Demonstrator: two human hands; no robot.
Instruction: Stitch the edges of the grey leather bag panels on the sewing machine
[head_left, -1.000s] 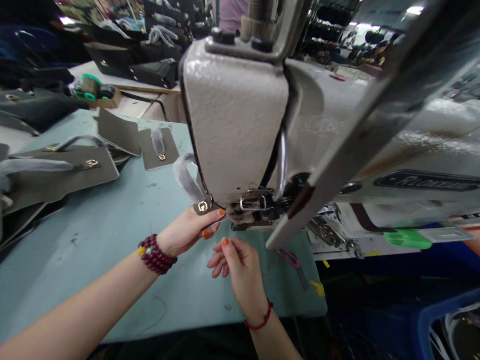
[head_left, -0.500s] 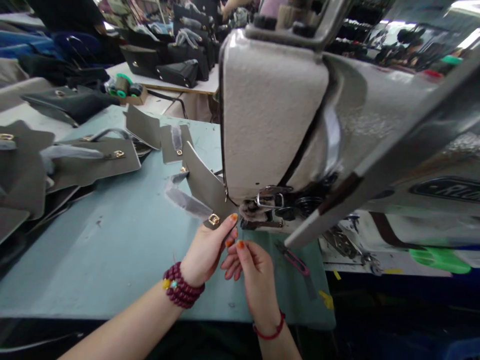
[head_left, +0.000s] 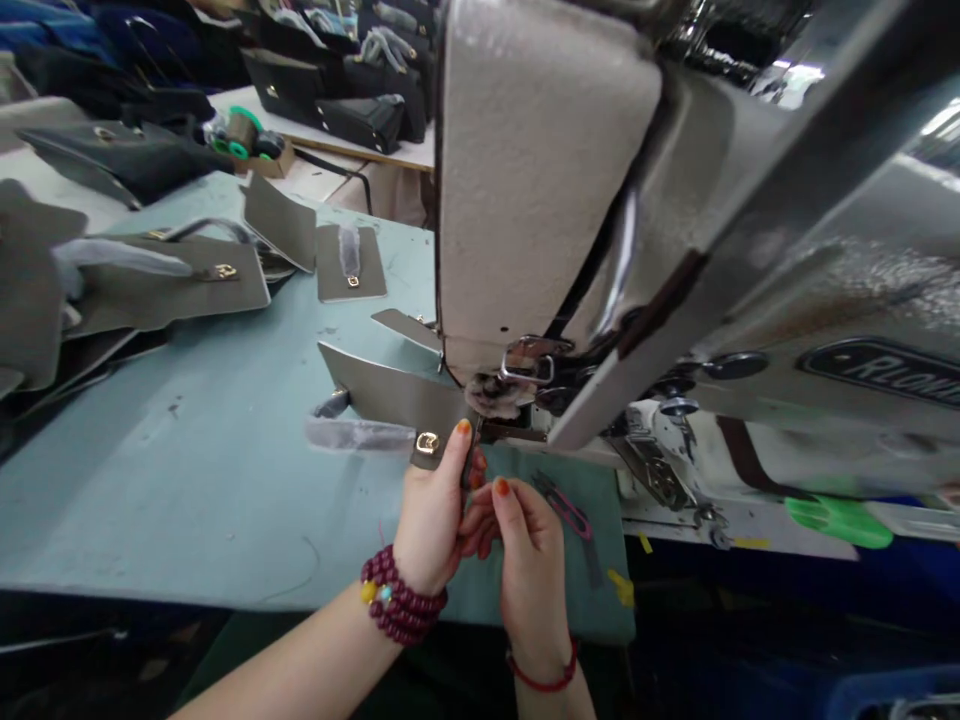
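Two hands are held together near the pale blue worktop's (head_left: 187, 480) front edge. A grey leather panel with gold buckle (head_left: 390, 392) is pinched by the left hand (head_left: 435, 515) beneath the cream sewing-machine head (head_left: 540, 180), which hides its right end; what the right hand's (head_left: 529, 565) fingertips pinch cannot be told. Bare worktop lies leftward.

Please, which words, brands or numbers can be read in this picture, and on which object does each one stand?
"RLON…": raised letters on the dark nameplate of the sewing machine; the later letters are blurred and cut by the picture's edge.
Gold buckle on the grey piece: any marking too small to read.
No other text.
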